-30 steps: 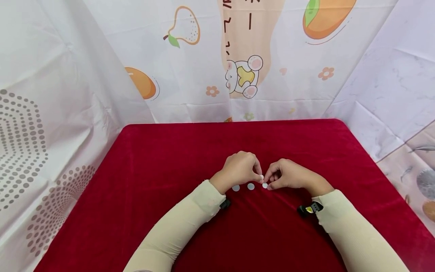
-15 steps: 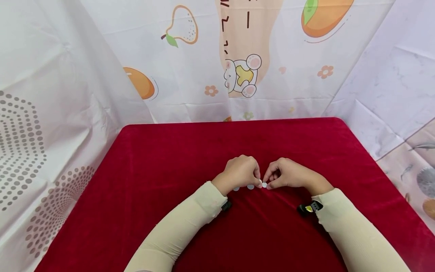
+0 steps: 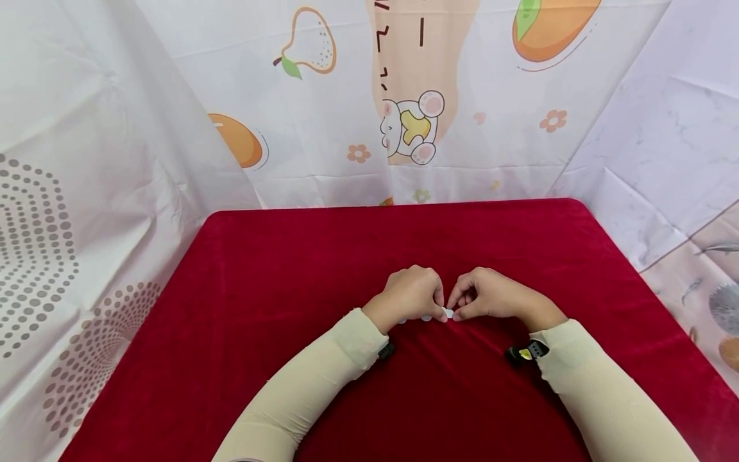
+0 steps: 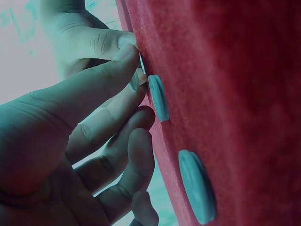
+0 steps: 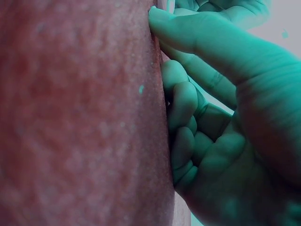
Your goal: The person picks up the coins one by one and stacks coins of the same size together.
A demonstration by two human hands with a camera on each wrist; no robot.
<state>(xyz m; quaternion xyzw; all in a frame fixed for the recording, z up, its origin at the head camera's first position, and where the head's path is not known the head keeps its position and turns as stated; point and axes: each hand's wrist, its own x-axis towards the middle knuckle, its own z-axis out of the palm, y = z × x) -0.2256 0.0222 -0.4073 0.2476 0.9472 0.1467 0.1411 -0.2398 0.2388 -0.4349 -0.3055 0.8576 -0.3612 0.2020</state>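
Note:
My left hand [image 3: 411,294] and right hand [image 3: 489,295] meet near the middle of the red cloth, thumb tips almost together. Between them sits a small flat white disc [image 3: 450,314], which the right thumb and forefinger grip at its edge. The left thumb and forefinger pinch another small white piece, mostly hidden by the fingertips. Beneath the left hand lie two more discs, partly covered in the head view; the left wrist view shows a nearer disc [image 4: 197,187] and a farther disc [image 4: 158,98] flat on the cloth. The right wrist view shows the other right fingers curled.
Red velvety cloth [image 3: 300,269] covers the table. Behind it hangs a white curtain [image 3: 323,128] with fruit and flower prints, and more sheets close in both sides. Pale sleeves cover the arms, with small dark wrist devices at the left cuff [image 3: 385,350] and right cuff [image 3: 537,350].
The left hand has come down and slightly toward me, bringing its white piece beside the disc at the right fingertips. It now covers more of the two left discs. The right hand has barely moved.

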